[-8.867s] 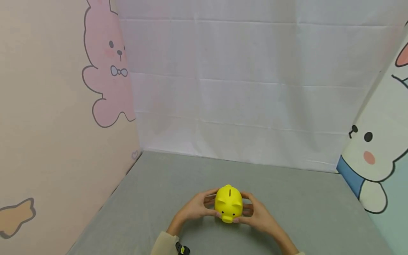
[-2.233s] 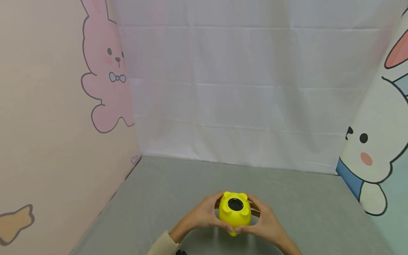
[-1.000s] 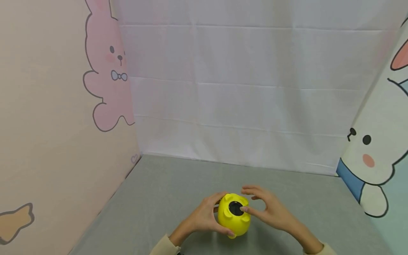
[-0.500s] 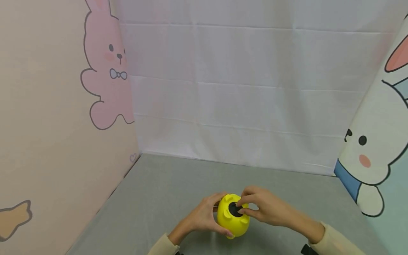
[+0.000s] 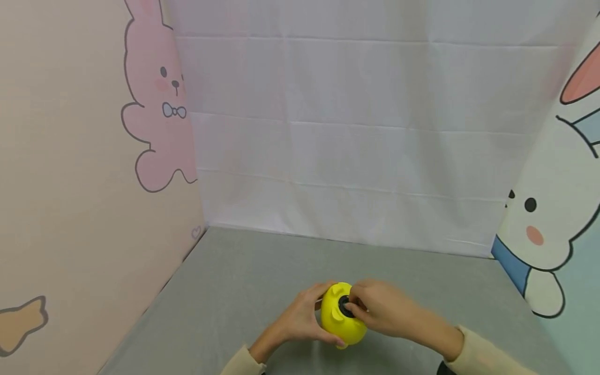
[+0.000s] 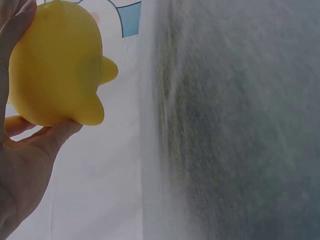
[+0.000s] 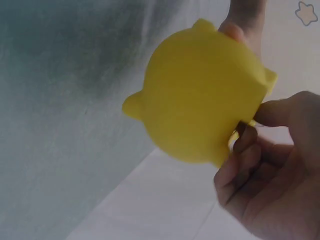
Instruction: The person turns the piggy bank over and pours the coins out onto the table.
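Head view: over grey table (image 5: pixel 262 260), left grip (image 5: pixel 300 316) holds yellow pig (image 5: pixel 342 329); right grip (image 5: pixel 386 310), pinching black plug (image 5: pixel 344 310), partly hides it.

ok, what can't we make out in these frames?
- Head: right part of the black disc, covered by the right hand.
- Head: far side of the yellow toy, turned away from the camera.
- Head: dark item by the right sleeve, cut off by the bottom edge.
- Left wrist: part of the left hand, cut off by the left edge.
- Right wrist: bright bit near the fingers, too small to identify.
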The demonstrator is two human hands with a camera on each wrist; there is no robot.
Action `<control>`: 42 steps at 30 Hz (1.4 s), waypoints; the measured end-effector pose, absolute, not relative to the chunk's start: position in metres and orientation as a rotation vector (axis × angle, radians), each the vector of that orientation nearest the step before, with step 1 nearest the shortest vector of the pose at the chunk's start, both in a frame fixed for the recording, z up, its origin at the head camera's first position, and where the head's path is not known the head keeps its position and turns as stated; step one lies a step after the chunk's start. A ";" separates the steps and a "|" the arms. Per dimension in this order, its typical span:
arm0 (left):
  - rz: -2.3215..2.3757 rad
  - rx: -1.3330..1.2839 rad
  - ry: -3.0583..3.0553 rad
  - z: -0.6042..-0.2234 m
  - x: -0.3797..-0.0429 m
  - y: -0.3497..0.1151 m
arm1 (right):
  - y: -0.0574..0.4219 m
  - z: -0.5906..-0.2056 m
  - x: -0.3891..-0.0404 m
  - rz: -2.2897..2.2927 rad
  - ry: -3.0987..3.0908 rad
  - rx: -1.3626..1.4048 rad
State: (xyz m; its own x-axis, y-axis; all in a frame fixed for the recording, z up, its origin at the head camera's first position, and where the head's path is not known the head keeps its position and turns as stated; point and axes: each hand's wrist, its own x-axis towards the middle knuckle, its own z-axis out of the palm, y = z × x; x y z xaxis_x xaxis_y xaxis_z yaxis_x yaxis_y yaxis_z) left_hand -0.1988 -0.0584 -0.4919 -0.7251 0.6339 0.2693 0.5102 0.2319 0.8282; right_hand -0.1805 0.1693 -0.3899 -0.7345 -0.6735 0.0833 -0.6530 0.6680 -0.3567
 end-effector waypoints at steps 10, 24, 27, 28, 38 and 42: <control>1.508 1.084 2.458 -0.491 -0.196 -0.051 | 0.156 -0.397 -0.171 -0.730 2.915 -0.822; 1.463 1.101 2.496 -0.488 -0.199 -0.052 | 0.166 -0.404 -0.180 -0.707 2.891 -1.093; 1.456 1.101 2.491 -0.488 -0.199 -0.052 | 0.169 -0.404 -0.182 -0.682 2.864 -1.208; 1.456 1.099 2.488 -0.487 -0.198 -0.052 | 0.170 -0.405 -0.182 -0.679 2.859 -1.233; 1.466 1.102 2.498 -0.491 -0.199 -0.050 | 0.172 -0.408 -0.182 -0.523 2.951 -1.220; 1.459 1.112 2.511 -0.493 -0.200 -0.050 | 0.173 -0.409 -0.182 -0.482 2.973 -1.245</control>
State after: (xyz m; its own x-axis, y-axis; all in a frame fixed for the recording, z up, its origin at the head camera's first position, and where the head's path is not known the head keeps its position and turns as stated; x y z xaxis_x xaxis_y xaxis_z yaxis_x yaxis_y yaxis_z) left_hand -0.1998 -0.0499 -0.4932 -0.7439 0.5922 0.3097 0.5623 0.3041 0.7690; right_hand -0.1823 0.1731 -0.4091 -0.7020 -0.6775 0.2195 -0.7121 0.6654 -0.2240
